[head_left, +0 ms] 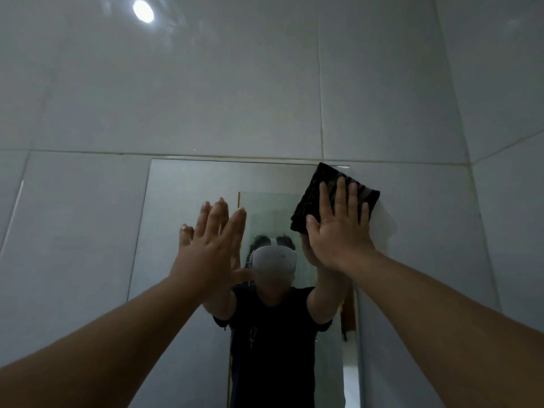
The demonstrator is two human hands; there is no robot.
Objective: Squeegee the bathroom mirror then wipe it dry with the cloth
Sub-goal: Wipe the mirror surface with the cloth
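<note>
The bathroom mirror (182, 219) is a frameless rectangle set into grey wall tiles, filling the lower middle of the head view. A dark folded cloth (312, 201) lies flat against the mirror's top right corner, overlapping the tile beside it. My right hand (338, 228) presses the cloth to the glass with flat, spread fingers. My left hand (212, 242) is raised flat with fingers apart at the mirror's middle, holding nothing; whether it touches the glass I cannot tell. No squeegee is in view.
Large glossy grey wall tiles (206, 92) surround the mirror, with a side wall (509, 201) meeting at a corner on the right. A ceiling light reflection (143, 10) shows at top left. The mirror reflects a person in a dark shirt and a doorway.
</note>
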